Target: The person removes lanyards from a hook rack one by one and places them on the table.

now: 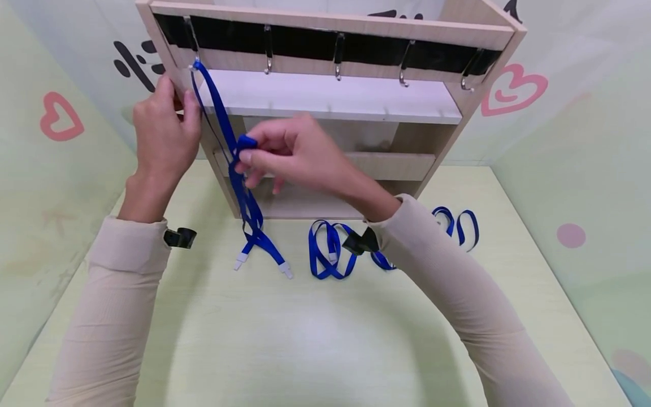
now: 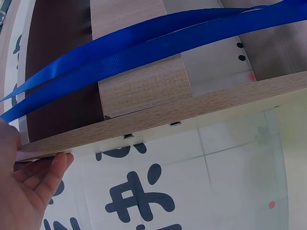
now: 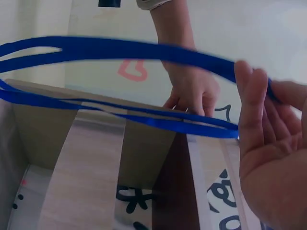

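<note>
My left hand [image 1: 165, 133] grips the left side panel of a wooden hook rack [image 2: 148, 109], thumb on one face and fingers on the other. A blue lanyard [image 1: 216, 99] hangs from the leftmost hook [image 1: 195, 45]. In front of it, my right hand [image 1: 302, 151] pinches the top of another blue lanyard [image 3: 144, 51] between thumb and fingers, below hook height. The two straps overlap lower down in the head view, and two white clips [image 1: 286, 269] show at their lower ends, close over the table.
Several more hooks [image 1: 338, 59] line the rack's black strip to the right. On the table [image 1: 305, 339] in front lie more coiled blue lanyards [image 1: 317, 265], partly hidden behind my right forearm, with loops [image 1: 474, 223] farther right. Printed walls [image 1: 574, 186] stand around the table.
</note>
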A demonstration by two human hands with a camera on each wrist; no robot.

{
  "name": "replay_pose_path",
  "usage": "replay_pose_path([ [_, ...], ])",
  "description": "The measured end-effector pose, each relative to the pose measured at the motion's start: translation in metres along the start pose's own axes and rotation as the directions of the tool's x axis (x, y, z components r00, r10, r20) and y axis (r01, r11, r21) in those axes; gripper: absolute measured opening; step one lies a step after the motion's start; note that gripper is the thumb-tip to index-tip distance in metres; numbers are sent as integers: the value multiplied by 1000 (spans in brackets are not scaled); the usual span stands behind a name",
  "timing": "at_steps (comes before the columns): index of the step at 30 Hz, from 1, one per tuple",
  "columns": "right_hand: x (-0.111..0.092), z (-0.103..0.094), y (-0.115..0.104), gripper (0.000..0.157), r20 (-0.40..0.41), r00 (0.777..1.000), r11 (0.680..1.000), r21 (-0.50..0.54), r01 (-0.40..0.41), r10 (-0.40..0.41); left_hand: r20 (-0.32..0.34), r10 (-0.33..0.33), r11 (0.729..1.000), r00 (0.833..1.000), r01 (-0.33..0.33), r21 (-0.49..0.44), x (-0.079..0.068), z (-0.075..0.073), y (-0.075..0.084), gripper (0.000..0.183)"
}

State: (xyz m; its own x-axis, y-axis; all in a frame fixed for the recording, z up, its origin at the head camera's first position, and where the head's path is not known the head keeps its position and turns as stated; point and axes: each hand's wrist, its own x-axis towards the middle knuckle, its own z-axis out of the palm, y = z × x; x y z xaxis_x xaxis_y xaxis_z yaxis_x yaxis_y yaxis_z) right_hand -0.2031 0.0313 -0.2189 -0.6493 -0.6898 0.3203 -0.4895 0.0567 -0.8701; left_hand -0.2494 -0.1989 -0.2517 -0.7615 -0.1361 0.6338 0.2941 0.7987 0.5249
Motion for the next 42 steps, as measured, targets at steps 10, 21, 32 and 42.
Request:
replay_pose_path([
  [10, -21, -19, 25, 14, 364, 931, 999, 42, -29, 12, -3, 3, 1000, 1000, -3, -4, 1, 0, 0, 42],
  [21, -27, -31, 51, 15, 519, 847, 991, 3, -133, 112, -2, -8, 1000, 1000, 8, -2, 2, -1, -1, 41],
  [32, -16, -11, 87, 13, 134, 906, 901, -235, -365, 402, 11, -17, 1000, 1000, 17, 3, 1, 1, 0, 42],
  [42, -14, 17, 110, 20, 46, 902, 870, -290, -398, 428, -2, -5, 1000, 1000, 5, 0, 1, 1, 0, 40],
])
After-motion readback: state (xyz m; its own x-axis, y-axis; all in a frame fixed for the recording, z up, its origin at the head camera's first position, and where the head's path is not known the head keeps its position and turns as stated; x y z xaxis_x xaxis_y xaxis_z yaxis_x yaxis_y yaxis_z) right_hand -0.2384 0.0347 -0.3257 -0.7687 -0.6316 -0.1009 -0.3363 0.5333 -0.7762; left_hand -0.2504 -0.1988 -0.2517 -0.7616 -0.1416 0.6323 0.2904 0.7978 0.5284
